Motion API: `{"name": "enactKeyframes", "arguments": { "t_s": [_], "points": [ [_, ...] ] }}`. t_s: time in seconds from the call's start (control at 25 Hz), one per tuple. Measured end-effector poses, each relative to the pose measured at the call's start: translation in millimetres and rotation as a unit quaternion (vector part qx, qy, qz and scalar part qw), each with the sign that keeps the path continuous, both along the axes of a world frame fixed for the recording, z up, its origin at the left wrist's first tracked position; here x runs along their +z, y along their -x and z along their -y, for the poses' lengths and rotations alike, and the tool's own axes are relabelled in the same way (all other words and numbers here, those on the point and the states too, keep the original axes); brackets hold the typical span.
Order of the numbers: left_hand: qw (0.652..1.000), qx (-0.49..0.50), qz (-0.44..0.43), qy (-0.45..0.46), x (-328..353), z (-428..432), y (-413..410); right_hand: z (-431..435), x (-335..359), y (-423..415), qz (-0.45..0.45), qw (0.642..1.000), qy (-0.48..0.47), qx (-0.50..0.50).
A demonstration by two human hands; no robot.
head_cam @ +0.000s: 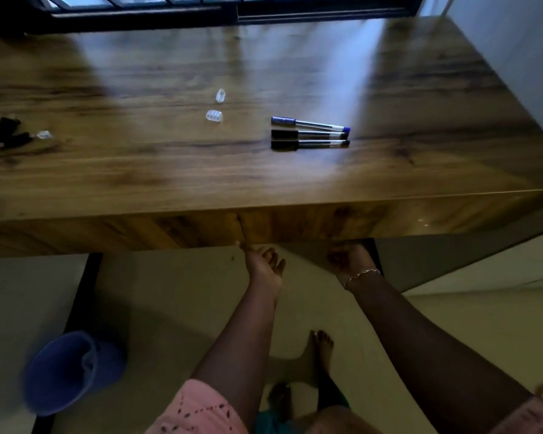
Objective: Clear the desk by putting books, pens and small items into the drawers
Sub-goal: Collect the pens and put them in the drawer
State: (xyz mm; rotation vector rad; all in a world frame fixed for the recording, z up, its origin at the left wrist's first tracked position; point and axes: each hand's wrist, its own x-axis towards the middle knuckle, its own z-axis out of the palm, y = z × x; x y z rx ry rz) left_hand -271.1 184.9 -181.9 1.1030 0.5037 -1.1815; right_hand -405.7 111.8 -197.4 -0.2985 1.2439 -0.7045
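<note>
Three pens lie side by side on the wooden desk point(170, 170): a blue pen point(309, 124) farthest, then two black pens point(308, 134) point(308, 144). Two small clear plastic pieces point(220, 96) point(214, 115) rest left of them. At the far left are black clips point(7, 133) and clear bits point(43, 134). Both hands reach under the closed right drawer front point(311, 225). My left hand point(264, 261) has its fingers apart at the drawer's lower left corner. My right hand point(348, 256) curls under the lower edge, its fingertips hidden.
A blue bucket point(66, 371) stands on the pale floor at lower left, beside a black desk leg point(88, 283). A window with a dark frame point(232, 12) runs along the back. A wall point(514, 57) bounds the right side. My bare feet point(320, 349) are below.
</note>
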Motion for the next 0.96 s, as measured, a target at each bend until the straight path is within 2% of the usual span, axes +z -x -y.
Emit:
{"name": "enactKeyframes", "arguments": {
  "t_s": [0.12, 0.24, 0.36, 0.44, 0.56, 0.72, 0.96],
  "points": [
    [0.999, 0.042, -0.016, 0.009, -7.5, 25.6, -0.1, 14.5, -5.8, -6.6, -0.001, 0.999, -0.033, -0.034],
    [0.996, 0.07, -0.035, 0.031, -20.3, 38.4, 0.2, 24.1, -15.4, -14.5, -0.01, 0.997, -0.072, -0.025],
    [0.981, 0.168, -0.058, 0.081, -22.1, 52.4, 0.3, 37.8, -18.5, -11.0, -0.011, 0.998, -0.059, 0.0],
    [0.975, 0.201, -0.056, 0.075, -17.8, 57.6, 1.9, 45.3, -25.8, -9.4, -0.004, 0.997, -0.07, -0.033],
    [0.976, 0.198, -0.043, 0.079, -16.9, 59.4, 6.9, 49.2, -27.7, -13.8, 0.013, 0.993, -0.089, -0.072],
    [0.977, 0.186, -0.033, 0.1, -20.9, 55.1, 8.1, 43.8, -14.9, -10.6, 0.02, 0.993, -0.086, -0.075],
    [0.989, 0.149, 0.001, 0.021, -34.0, 18.0, 21.7, 4.8, -24.8, 7.4, 0.03, 0.995, -0.063, -0.065]
  ]
}}
